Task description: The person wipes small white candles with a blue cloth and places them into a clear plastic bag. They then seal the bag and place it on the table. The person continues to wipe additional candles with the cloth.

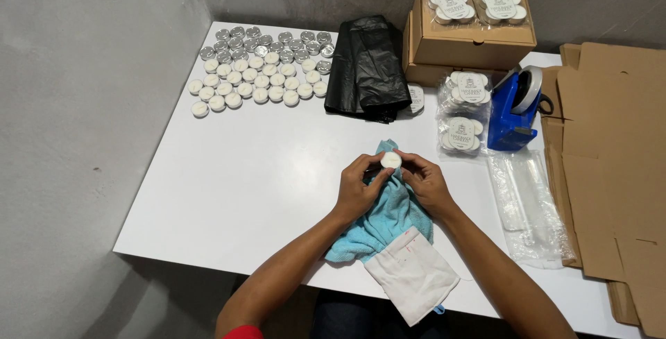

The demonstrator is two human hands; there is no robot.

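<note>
While a blue cloth [383, 217] cushions the worktop [263, 165], your left hand [357, 188] and right hand [427, 183] pinch one white tealight [391, 160] between fingertips. Rows of tealights [257, 68] wait well apart, sorted.

Even, soft overhead light, white table [229, 179] brightly lit with mild glare, faint shadow cast under the forearms, floor below the table's near edge dim, focus sharp throughout, slight wide-angle bending seen at the edges.

I sit at a white table [229, 193] pushed into a corner of bare grey concrete walls [83, 103]. Even light falls across it; the floor below lies in shadow.
</note>
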